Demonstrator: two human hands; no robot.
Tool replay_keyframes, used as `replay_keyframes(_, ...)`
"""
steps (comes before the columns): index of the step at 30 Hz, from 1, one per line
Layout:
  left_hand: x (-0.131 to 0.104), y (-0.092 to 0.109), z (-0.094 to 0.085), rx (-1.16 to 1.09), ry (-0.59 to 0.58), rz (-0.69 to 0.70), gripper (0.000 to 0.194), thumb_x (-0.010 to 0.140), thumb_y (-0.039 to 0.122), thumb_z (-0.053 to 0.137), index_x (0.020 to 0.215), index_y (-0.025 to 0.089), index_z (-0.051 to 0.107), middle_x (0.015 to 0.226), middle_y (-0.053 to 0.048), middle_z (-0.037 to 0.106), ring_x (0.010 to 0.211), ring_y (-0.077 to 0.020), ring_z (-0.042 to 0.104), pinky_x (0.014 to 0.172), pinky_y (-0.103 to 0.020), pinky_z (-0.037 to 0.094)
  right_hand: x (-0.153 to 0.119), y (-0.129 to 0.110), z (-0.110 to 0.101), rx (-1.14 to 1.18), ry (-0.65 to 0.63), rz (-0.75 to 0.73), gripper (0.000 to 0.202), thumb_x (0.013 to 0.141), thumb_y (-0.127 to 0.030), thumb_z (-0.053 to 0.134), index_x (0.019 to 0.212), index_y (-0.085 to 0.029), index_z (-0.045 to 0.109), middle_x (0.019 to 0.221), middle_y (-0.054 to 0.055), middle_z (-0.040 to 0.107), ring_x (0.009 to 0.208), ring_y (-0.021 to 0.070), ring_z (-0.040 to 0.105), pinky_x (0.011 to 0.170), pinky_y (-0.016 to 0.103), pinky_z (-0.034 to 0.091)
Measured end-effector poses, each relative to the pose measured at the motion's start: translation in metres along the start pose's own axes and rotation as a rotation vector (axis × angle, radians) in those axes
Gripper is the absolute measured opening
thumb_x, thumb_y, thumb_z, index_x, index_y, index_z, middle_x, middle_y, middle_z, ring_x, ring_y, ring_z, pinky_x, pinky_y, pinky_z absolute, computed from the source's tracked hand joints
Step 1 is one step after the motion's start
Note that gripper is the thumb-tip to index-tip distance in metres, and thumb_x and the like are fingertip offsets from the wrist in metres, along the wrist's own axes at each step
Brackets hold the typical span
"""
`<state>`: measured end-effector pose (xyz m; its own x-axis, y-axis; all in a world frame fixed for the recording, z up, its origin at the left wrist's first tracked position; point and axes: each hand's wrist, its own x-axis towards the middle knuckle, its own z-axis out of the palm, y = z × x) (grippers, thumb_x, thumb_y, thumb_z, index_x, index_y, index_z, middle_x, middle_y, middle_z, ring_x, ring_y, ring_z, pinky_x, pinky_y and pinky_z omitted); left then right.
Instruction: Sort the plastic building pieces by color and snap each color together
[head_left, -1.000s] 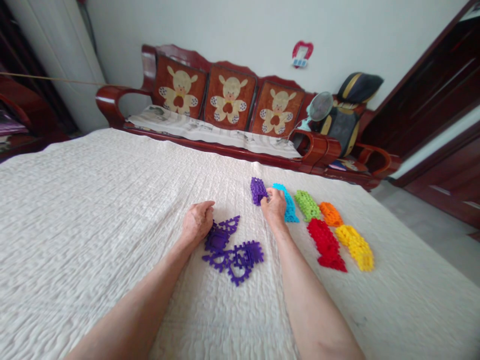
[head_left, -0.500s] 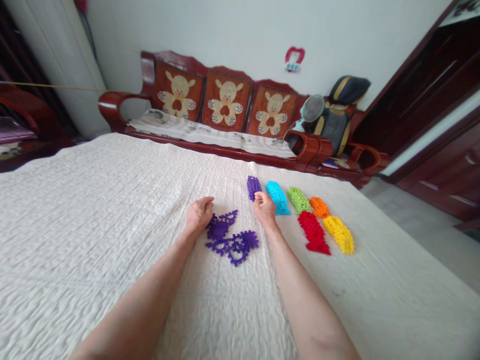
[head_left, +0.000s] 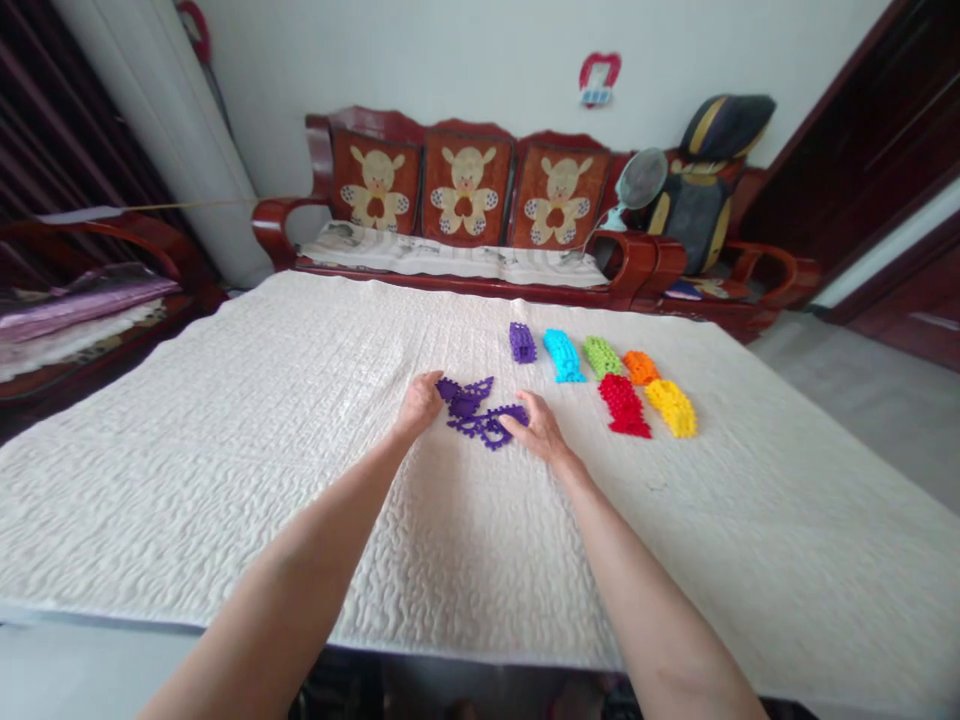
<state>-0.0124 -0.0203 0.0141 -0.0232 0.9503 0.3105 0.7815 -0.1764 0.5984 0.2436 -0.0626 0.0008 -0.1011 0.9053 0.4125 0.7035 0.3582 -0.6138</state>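
Loose flat purple pieces with notched edges (head_left: 466, 403) lie in a small pile on the cream quilted cover (head_left: 300, 400). My left hand (head_left: 421, 402) is at the pile's left side, its fingers closed on a purple piece. On the right side, my right hand (head_left: 538, 424) has thumb and forefinger apart, the thumb over the pile's right edge. Beyond the pile stands a purple stack (head_left: 523, 342), with a light blue stack (head_left: 562, 356) to its right.
Further right are green (head_left: 602, 357), orange (head_left: 641, 367), red (head_left: 624, 406) and yellow (head_left: 673, 408) stacks. A wooden sofa (head_left: 375, 120) with bear cushions stands behind the covered surface, beside a small fan (head_left: 643, 178).
My right hand has come back from the purple stack to the loose pieces and its fingers have spread. A purple piece now shows at my left fingertips. The camera view has shifted.
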Motion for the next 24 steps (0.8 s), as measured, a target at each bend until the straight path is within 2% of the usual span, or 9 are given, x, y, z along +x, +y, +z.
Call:
replay_keyframes(4, -0.016, 0.003, -0.002, 0.073, -0.018, 0.132, 0.048, 0.078, 0.003, 0.04, 0.12, 0.011, 0.063, 0.114, -0.012, 0.069, 0.113, -0.02, 0.06, 0.104, -0.034, 0.044, -0.012, -0.009, 0.003, -0.129, -0.096, -0.108, 0.073, 0.069, -0.052, 0.071, 0.131, -0.02, 0.048, 0.14, 0.017, 0.049, 0.13, 0.032, 0.045, 0.107, 0.054, 0.033)
replay_keyframes(7, -0.024, 0.006, -0.002, 0.087, -0.017, 0.195, 0.049, 0.078, 0.004, 0.042, 0.123, 0.009, 0.061, 0.117, -0.014, 0.067, 0.114, -0.0204, 0.059, 0.106, -0.034, 0.042, -0.016, -0.011, 0.003, -0.15, -0.075, -0.146, 0.071, 0.071, -0.052, 0.07, 0.13, -0.018, 0.05, 0.136, 0.017, 0.053, 0.127, 0.0313, 0.047, 0.105, 0.052, 0.035)
replay_keyframes(12, -0.029, 0.007, -0.002, 0.136, -0.002, 0.172, 0.046, 0.081, 0.009, 0.043, 0.124, 0.011, 0.059, 0.12, -0.012, 0.066, 0.115, -0.0217, 0.058, 0.106, -0.035, 0.042, -0.015, -0.012, 0.004, -0.106, 0.037, -0.162, 0.053, 0.075, -0.041, 0.068, 0.12, -0.016, 0.056, 0.122, 0.016, 0.062, 0.116, 0.0282, 0.056, 0.1, 0.046, 0.042)
replay_keyframes(16, -0.029, 0.008, -0.004, 0.137, -0.026, 0.161, 0.044, 0.082, 0.012, 0.045, 0.124, 0.013, 0.06, 0.12, -0.011, 0.067, 0.115, -0.0217, 0.059, 0.105, -0.036, 0.042, -0.015, -0.011, 0.004, -0.079, 0.074, -0.158, 0.043, 0.077, -0.036, 0.063, 0.115, -0.016, 0.058, 0.114, 0.015, 0.064, 0.109, 0.0273, 0.059, 0.097, 0.045, 0.045)
replay_keyframes(20, -0.028, 0.008, -0.003, 0.116, -0.036, 0.128, 0.041, 0.085, 0.016, 0.047, 0.123, 0.014, 0.061, 0.119, -0.01, 0.068, 0.113, -0.0216, 0.061, 0.103, -0.035, 0.044, -0.014, -0.009, 0.004, -0.08, 0.081, -0.16, 0.039, 0.079, -0.036, 0.059, 0.113, -0.016, 0.058, 0.113, 0.015, 0.064, 0.107, 0.0279, 0.059, 0.096, 0.045, 0.045)
replay_keyframes(24, -0.026, 0.006, 0.0, 0.112, -0.033, 0.108, 0.038, 0.086, 0.021, 0.049, 0.122, 0.016, 0.062, 0.117, -0.009, 0.069, 0.112, -0.0218, 0.062, 0.102, -0.034, 0.045, -0.013, -0.008, 0.003, -0.055, 0.067, -0.187, 0.042, 0.074, -0.028, 0.057, 0.114, -0.014, 0.057, 0.114, 0.016, 0.064, 0.109, 0.0281, 0.058, 0.099, 0.043, 0.044)
